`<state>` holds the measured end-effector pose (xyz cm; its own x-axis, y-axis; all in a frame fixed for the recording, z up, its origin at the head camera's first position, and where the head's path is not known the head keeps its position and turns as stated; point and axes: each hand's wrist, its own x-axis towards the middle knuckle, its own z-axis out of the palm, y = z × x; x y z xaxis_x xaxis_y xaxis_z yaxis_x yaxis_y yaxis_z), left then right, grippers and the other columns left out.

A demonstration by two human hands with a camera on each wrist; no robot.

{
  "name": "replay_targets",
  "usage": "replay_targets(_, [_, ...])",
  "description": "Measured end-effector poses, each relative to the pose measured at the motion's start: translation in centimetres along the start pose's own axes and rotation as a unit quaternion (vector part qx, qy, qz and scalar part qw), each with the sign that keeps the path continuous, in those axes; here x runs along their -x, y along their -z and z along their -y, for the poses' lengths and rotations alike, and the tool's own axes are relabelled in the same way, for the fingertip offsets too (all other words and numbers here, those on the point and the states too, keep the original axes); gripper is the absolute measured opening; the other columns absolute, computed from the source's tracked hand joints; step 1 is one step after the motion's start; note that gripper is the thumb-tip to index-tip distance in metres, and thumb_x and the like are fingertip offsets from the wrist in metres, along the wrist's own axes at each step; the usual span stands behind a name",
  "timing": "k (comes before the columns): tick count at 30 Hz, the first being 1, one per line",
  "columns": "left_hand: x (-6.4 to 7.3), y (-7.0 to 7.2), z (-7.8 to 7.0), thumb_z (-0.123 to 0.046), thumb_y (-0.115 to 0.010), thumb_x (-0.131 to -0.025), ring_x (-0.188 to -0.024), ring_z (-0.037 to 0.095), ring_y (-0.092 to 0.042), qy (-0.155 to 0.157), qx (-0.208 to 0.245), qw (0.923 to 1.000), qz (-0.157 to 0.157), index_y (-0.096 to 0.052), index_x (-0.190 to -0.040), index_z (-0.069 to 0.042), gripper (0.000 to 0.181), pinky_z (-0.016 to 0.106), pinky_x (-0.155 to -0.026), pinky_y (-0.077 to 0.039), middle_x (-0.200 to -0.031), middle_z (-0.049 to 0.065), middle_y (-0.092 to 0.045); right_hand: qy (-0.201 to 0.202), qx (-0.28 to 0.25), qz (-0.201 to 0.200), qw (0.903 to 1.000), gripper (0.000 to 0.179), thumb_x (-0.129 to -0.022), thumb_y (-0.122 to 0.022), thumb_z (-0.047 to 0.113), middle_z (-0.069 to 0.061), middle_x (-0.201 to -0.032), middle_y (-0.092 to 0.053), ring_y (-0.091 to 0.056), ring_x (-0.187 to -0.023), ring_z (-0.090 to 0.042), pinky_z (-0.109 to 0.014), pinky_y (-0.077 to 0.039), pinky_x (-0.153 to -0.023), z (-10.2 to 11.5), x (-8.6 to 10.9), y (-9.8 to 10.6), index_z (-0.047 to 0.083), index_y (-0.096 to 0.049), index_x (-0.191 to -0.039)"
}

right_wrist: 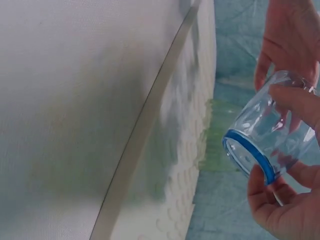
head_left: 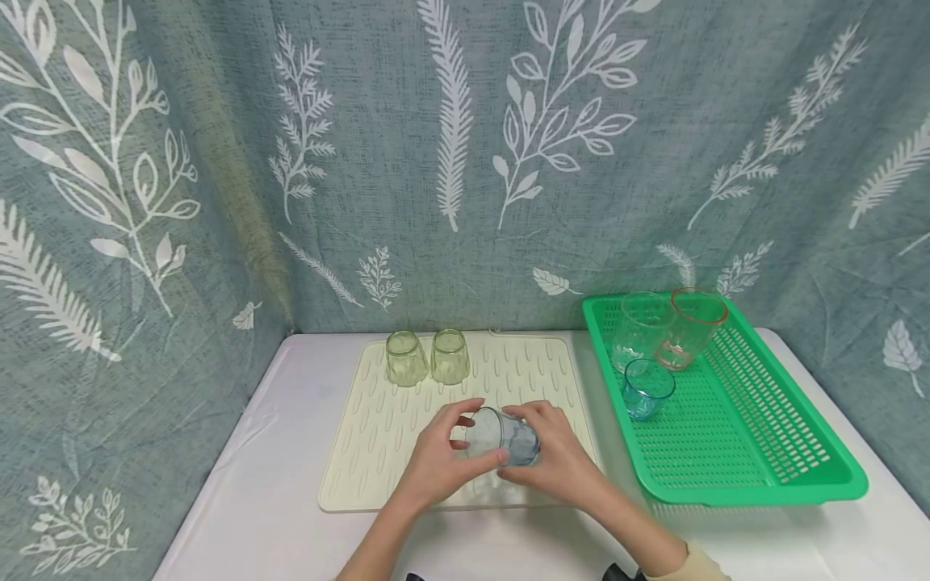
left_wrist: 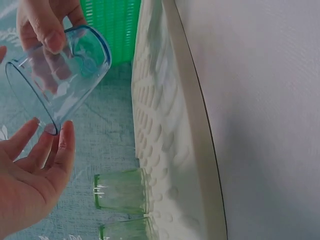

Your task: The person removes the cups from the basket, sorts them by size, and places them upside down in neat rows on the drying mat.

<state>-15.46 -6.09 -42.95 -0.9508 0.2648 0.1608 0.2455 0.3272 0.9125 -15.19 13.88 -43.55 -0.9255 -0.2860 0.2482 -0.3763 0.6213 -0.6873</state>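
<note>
Both hands hold a clear, blue-tinted glass (head_left: 519,440) tipped on its side above the cream mat (head_left: 349,488), its mouth facing left. The left hand (head_left: 437,466) has its fingers and thumb at the rim end. At the base end, the right hand (head_left: 558,461) grips the glass between thumb and fingers. From the left wrist, the same glass (left_wrist: 75,80) shows left fingertips on its rim; a thick blue base edge (right_wrist: 250,150) shows in the right wrist view. Two green glasses (head_left: 407,359) (head_left: 450,357) stand side by side at the mat's back left.
To the right, a green plastic basket (head_left: 835,488) sits on the white table (head_left: 276,468). It holds a small blue glass (head_left: 649,391), a tall clear glass (head_left: 643,327) and a tall red-rimmed glass (head_left: 693,335). A leaf-patterned curtain (head_left: 378,161) surrounds the table's back and sides.
</note>
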Motion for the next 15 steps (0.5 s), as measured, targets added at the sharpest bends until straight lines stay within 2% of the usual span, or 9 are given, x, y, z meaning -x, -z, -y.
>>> replay_targets(5, [-0.1,-0.16,-0.02,-0.035,-0.082,-0.078,-0.11,0.023,-0.055,0.003,-0.002,0.9999,-0.01,-0.058,-0.132,-0.019,0.061,0.032,-0.08,-0.055,-0.124,0.003,-0.058,0.012,-0.001,-0.007,0.9999,0.074,-0.066,-0.091,0.024,-0.002,-0.123,-0.052,-0.045,-0.114,-0.023,-0.042,-0.047,-0.086,0.11,0.11,0.01,0.015,-0.058,-0.132])
replay_targets(9, [-0.09,-0.14,-0.08,-0.031,-0.081,-0.079,-0.111,0.026,-0.057,0.026,0.033,0.9989,-0.02,-0.059,-0.13,-0.018,0.057,0.032,-0.081,-0.055,-0.123,0.006,-0.06,0.012,-0.019,-0.01,0.9997,0.075,-0.067,-0.09,0.022,-0.002,-0.127,-0.052,-0.044,-0.118,-0.024,-0.046,-0.046,-0.091,-0.08,0.2,0.05,0.014,-0.057,-0.133])
replay_targets(12, [-0.1,-0.09,0.01,-0.028,-0.08,-0.081,-0.113,0.026,-0.057,0.051,0.073,0.9957,-0.028,-0.06,-0.129,-0.016,0.054,0.032,-0.082,-0.054,-0.123,0.007,-0.061,-0.001,-0.06,-0.013,0.9981,0.074,-0.069,-0.089,0.022,-0.001,-0.129,-0.053,-0.044,-0.12,-0.021,-0.046,-0.046,-0.094,-0.21,0.14,0.14,0.015,-0.056,-0.134])
replay_targets(15, [-0.17,-0.11,0.17,-0.025,-0.077,-0.084,-0.115,0.026,-0.056,0.064,0.109,0.9914,-0.033,-0.058,-0.131,-0.013,0.053,0.033,-0.084,-0.052,-0.126,0.007,-0.06,-0.035,-0.147,-0.019,0.9884,0.072,-0.073,-0.087,0.02,-0.005,-0.133,-0.052,-0.046,-0.119,-0.021,-0.045,-0.046,-0.097,-0.29,0.01,0.25,0.016,-0.053,-0.137])
